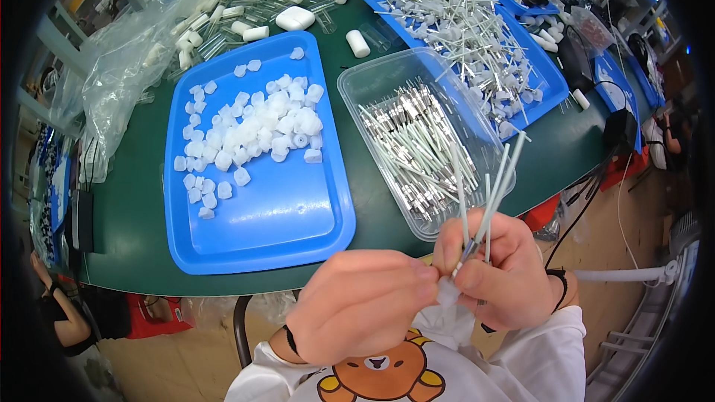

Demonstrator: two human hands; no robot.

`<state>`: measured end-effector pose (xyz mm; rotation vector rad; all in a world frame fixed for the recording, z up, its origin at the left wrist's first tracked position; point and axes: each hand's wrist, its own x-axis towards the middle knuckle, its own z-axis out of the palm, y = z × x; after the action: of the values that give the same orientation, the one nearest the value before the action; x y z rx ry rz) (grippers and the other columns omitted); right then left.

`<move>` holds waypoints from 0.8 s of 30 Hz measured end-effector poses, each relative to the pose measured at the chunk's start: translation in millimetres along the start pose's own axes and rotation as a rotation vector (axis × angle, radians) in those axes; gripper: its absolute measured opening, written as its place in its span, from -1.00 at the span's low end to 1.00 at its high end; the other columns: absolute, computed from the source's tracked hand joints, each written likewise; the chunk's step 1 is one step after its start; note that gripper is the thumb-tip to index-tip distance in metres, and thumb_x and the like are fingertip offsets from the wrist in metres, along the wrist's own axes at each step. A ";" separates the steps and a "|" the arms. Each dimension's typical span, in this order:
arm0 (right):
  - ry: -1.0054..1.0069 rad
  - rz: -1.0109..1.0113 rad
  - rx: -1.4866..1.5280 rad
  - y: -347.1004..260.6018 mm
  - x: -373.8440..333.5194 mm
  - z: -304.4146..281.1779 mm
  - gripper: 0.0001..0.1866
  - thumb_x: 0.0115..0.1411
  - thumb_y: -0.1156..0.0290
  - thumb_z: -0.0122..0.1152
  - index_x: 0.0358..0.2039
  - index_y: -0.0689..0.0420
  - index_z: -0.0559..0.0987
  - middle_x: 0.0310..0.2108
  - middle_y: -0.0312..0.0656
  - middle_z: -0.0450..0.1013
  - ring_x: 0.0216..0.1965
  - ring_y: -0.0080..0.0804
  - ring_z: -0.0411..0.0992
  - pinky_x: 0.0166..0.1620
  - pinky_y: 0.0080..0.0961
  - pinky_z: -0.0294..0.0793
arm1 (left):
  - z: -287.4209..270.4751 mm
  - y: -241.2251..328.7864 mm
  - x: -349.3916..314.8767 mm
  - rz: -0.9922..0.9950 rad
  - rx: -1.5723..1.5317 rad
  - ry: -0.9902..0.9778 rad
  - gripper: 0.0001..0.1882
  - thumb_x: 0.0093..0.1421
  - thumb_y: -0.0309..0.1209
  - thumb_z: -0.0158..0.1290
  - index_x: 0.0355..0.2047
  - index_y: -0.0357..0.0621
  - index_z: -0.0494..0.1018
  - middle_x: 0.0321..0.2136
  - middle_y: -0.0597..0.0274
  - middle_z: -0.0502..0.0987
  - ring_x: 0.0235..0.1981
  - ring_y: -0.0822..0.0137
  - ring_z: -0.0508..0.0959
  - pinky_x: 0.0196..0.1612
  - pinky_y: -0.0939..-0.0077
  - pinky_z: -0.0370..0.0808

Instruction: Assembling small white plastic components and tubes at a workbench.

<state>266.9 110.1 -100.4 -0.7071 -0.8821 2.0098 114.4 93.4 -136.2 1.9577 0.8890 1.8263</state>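
Close to my body, above the table's near edge, both hands meet. My right hand (506,275) is closed round several thin pale tubes (493,205), which stick up and fan out from its fingers. My left hand (361,305) has its fingers pressed together, the tips against the base of the tubes; what they pinch is hidden. A translucent white cap (447,292) shows just under the fingertips of both hands. Beyond them, a clear plastic box (359,89) holds many thin tubes with metal ends. At the left, a blue tray (253,242) carries a heap of translucent white caps (261,126).
Another blue tray (555,78) at the far right is piled with capped tubes. Glass tubes and white cylindrical plugs (357,43) lie across the back of the green table (123,208). Crumpled plastic bags (112,82) cover the left side. Black cables (592,186) hang by the right edge.
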 end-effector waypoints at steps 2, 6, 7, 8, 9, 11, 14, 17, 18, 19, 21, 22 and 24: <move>0.026 -0.115 -0.088 2.3 -0.8 6.5 -0.83 -0.02 0.63 0.05 -0.35 0.30 0.37 -0.46 -0.26 0.37 -0.48 -0.71 0.31 -0.46 -0.85 0.26 | -1.3 1.4 -1.5 0.042 0.034 0.000 -0.67 -0.34 -0.72 0.12 -0.45 -0.27 0.43 -0.47 0.20 0.46 -0.45 0.29 0.48 -0.45 0.57 0.45; 0.164 -0.108 -0.258 -22.7 13.8 11.3 -0.83 -0.06 0.58 0.11 -0.39 0.28 0.40 -0.50 -0.28 0.37 -0.51 -0.72 0.30 -0.50 -0.82 0.26 | -2.9 -4.4 8.7 0.001 0.141 0.087 -0.69 -0.30 -0.67 0.14 -0.44 -0.28 0.41 -0.46 0.17 0.45 -0.45 0.30 0.46 -0.44 0.58 0.43; 0.211 -0.201 -0.439 -35.2 18.2 4.2 -0.82 -0.05 0.52 0.10 -0.38 0.26 0.41 -0.53 -0.30 0.37 -0.58 -0.74 0.26 -0.56 -0.85 0.20 | -5.1 -4.9 16.0 -0.013 0.225 0.088 -0.69 -0.29 -0.66 0.15 -0.44 -0.28 0.41 -0.46 0.16 0.44 -0.45 0.30 0.46 -0.44 0.59 0.42; 0.289 -0.367 -0.590 -46.4 25.9 -7.5 -0.83 -0.03 0.48 0.08 -0.39 0.25 0.41 -0.55 -0.32 0.37 -0.63 -0.77 0.20 -0.61 -0.86 0.13 | -6.5 -6.4 22.4 -0.026 0.317 0.088 -0.70 -0.28 -0.65 0.15 -0.44 -0.28 0.40 -0.45 0.14 0.44 -0.46 0.30 0.45 -0.44 0.60 0.41; 0.394 -0.467 -0.660 -57.4 40.0 -10.2 -0.82 -0.03 0.45 0.09 -0.40 0.26 0.41 -0.60 -0.38 0.33 -0.65 -0.79 0.16 -0.62 -0.87 0.08 | -12.2 -12.8 21.9 -0.097 0.409 0.105 -0.74 -0.24 -0.61 0.12 -0.44 -0.28 0.39 -0.45 0.12 0.42 -0.48 0.28 0.43 -0.47 0.56 0.38; 0.459 -0.508 -0.889 -81.9 72.6 -44.1 -0.77 -0.03 0.37 0.13 -0.39 0.24 0.42 -0.66 -0.48 0.24 -0.67 -0.82 0.10 -0.62 -0.88 0.00 | -25.7 -26.0 22.1 -0.278 0.588 0.127 -0.76 -0.20 -0.60 0.10 -0.44 -0.27 0.38 -0.47 0.12 0.41 -0.50 0.27 0.42 -0.47 0.52 0.35; 0.496 -0.270 -0.972 -111.5 101.3 -89.3 -0.76 -0.02 0.26 0.13 -0.48 0.19 0.43 -0.67 -0.49 0.20 -0.66 -0.80 0.10 -0.61 -0.87 0.02 | -37.4 -34.6 22.3 -0.433 0.725 0.087 -0.81 -0.12 -0.56 0.03 -0.41 -0.27 0.37 -0.48 0.10 0.37 -0.46 0.19 0.38 -0.41 0.44 0.31; 0.544 -0.134 -0.948 -124.7 115.7 -119.8 -0.74 0.00 0.23 0.11 -0.49 0.19 0.43 -0.68 -0.48 0.18 -0.66 -0.77 0.09 -0.59 -0.86 0.05 | -40.5 -42.3 16.4 -0.472 0.768 -0.051 -0.78 -0.10 -0.56 0.02 -0.37 -0.26 0.37 -0.48 0.13 0.39 -0.48 0.28 0.38 -0.42 0.51 0.31; 0.570 -0.108 -0.934 -125.4 118.6 -122.5 -0.74 0.00 0.22 0.11 -0.50 0.19 0.44 -0.68 -0.48 0.18 -0.66 -0.76 0.09 -0.59 -0.86 0.05 | -40.9 -43.8 14.9 -0.473 0.785 -0.076 -0.78 -0.10 -0.56 0.01 -0.36 -0.26 0.36 -0.48 0.12 0.39 -0.48 0.27 0.38 -0.42 0.50 0.31; 0.585 -0.127 -0.908 -126.4 118.4 -122.6 -0.73 0.03 0.23 0.08 -0.49 0.22 0.43 -0.68 -0.45 0.17 -0.67 -0.74 0.06 -0.59 -0.84 0.06 | -40.0 -44.8 14.1 -0.473 0.801 -0.103 -0.77 -0.10 -0.56 0.01 -0.35 -0.26 0.36 -0.48 0.12 0.39 -0.48 0.26 0.38 -0.42 0.48 0.31; 0.525 -0.115 -0.791 -129.9 118.8 -133.2 -0.72 0.04 0.25 0.06 -0.48 0.25 0.42 -0.67 -0.43 0.17 -0.68 -0.73 0.03 -0.60 -0.83 0.05 | -38.0 -46.0 15.1 -0.483 0.818 -0.140 -0.77 -0.10 -0.56 0.00 -0.36 -0.27 0.34 -0.47 0.11 0.38 -0.48 0.24 0.38 -0.41 0.46 0.31; 0.497 -0.110 -0.731 -131.4 118.2 -137.2 -0.72 0.05 0.25 0.05 -0.47 0.27 0.42 -0.67 -0.42 0.17 -0.68 -0.72 0.02 -0.60 -0.82 0.04 | -36.7 -45.9 17.0 -0.492 0.816 -0.149 -0.79 -0.09 -0.57 0.00 -0.37 -0.27 0.33 -0.47 0.10 0.38 -0.47 0.23 0.39 -0.41 0.45 0.31; 0.475 -0.114 -0.698 -129.7 116.4 -134.3 -0.71 0.06 0.26 0.05 -0.45 0.30 0.41 -0.66 -0.40 0.17 -0.69 -0.72 0.00 -0.61 -0.81 0.03 | -34.3 -47.5 19.9 -0.508 0.828 -0.159 -0.81 -0.09 -0.58 -0.01 -0.41 -0.28 0.31 -0.48 0.08 0.38 -0.49 0.22 0.39 -0.42 0.44 0.31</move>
<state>363.6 307.7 -97.9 -1.4086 -1.2911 1.3163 70.3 135.7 -145.5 1.9516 2.0825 1.0627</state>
